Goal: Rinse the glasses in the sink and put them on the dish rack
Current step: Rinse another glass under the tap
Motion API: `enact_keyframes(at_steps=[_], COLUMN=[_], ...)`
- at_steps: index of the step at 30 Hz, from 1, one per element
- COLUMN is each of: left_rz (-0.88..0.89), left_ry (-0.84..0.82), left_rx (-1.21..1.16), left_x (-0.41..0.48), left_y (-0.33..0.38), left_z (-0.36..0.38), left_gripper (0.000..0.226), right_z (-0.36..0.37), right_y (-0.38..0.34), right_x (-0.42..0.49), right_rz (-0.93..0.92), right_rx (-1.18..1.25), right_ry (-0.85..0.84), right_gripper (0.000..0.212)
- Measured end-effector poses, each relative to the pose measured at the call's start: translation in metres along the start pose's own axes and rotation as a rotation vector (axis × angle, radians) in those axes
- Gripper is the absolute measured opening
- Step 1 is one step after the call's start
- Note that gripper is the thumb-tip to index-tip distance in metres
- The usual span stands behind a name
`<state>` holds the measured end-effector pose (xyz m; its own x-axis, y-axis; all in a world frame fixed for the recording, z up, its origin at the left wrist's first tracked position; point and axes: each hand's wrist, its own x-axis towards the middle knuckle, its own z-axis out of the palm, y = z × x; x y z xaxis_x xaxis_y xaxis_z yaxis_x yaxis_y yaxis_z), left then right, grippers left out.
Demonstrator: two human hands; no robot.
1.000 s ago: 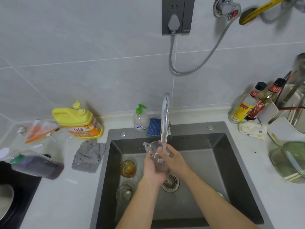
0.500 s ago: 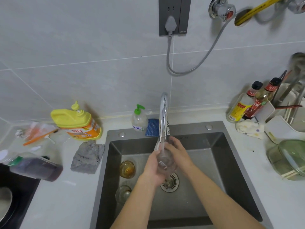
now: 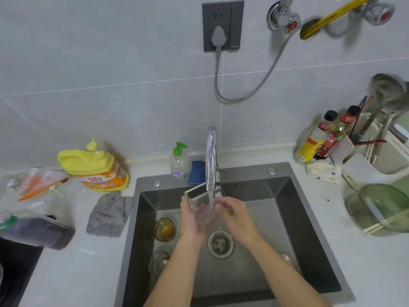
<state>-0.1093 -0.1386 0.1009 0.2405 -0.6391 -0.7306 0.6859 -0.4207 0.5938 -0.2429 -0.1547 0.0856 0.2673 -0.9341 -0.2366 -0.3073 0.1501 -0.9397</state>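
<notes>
Two more glasses sit on the floor of the sink [image 3: 243,171] along its left wall: an amber glass [image 3: 164,229] nearer the back and a clear one [image 3: 158,262] nearer the front, partly hidden behind the left forearm; the drain [image 3: 220,242] lies between the two wrists. On the counter's back edge, left of the sink, stand a yellow detergent jug [image 3: 93,167], a pump bottle [image 3: 179,163] with a green top and a blue sponge [image 3: 195,171]; a grey cloth [image 3: 109,214] lies just beside the sink's left rim, and a dark bottle [image 3: 37,231] lies on its side near the counter's left edge. At the right edge are two sauce bottles [image 3: 309,142], a white dish rack [image 3: 376,160] holding utensils, and a green glass bowl [image 3: 385,209] in front of it. The faucet [image 3: 211,156] arches over the back of the sink, and its running stream falls between the hands; the square glass [image 3: 200,202] is held right under the spout, above the sink floor, its rim tilted up toward the back. The left hand [image 3: 191,220] cups it from the left with fingers wrapped round the wall; the right hand [image 3: 234,214] grips its right side with curled fingers, beside the stream.
</notes>
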Motion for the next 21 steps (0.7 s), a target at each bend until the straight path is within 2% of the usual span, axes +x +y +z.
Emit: enact_keyframes(at_steps=[2, 5, 8, 10, 13, 15, 17, 19, 21], left_rz=[-0.032, -0.094, -0.124, -0.163, -0.178, -0.183, -0.186, -0.166, -0.147], left_ry=[0.01, -0.027, -0.06, -0.073, -0.077, -0.074, -0.082, -0.104, -0.108], left_rx=[0.004, -0.002, -0.082, -0.144, -0.139, -0.077, -0.032, -0.038, -0.069], left_x=[-0.001, -0.001, -0.004, -0.006, -0.002, -0.002, -0.001, 0.001, 0.002], left_y=[0.004, 0.008, 0.002, -0.002, 0.001, 0.003, 0.003, 0.0, -0.005], left_z=[-0.005, -0.013, -0.014, -0.011, -0.01, -0.011, -0.01, -0.006, -0.001], left_gripper=[0.067, 0.06, 0.055, 0.058, 0.055, 0.051, 0.053, 0.062, 0.088], right_z=[-0.01, -0.018, -0.004, 0.01, 0.008, -0.003, -0.005, 0.006, 0.014], right_y=[0.002, 0.001, -0.018, -0.024, -0.024, -0.024, -0.029, -0.033, -0.038], right_x=[-0.005, -0.002, -0.001, -0.002, 0.0, 0.007, 0.01, 0.011, 0.014], right_rz=[-0.073, -0.184, -0.172, -0.198, -0.173, -0.185, -0.145, -0.046, 0.147], right_rx=[-0.178, -0.47, -0.388, -0.477, -0.642, -0.908, -1.065, -1.031, -0.751], right_ry=[-0.102, -0.151, -0.138, -0.102, -0.247, -0.369, -0.366, -0.316, -0.339], right_gripper=[0.013, 0.035, 0.018, 0.016, 0.036, 0.054, 0.056, 0.049, 0.042])
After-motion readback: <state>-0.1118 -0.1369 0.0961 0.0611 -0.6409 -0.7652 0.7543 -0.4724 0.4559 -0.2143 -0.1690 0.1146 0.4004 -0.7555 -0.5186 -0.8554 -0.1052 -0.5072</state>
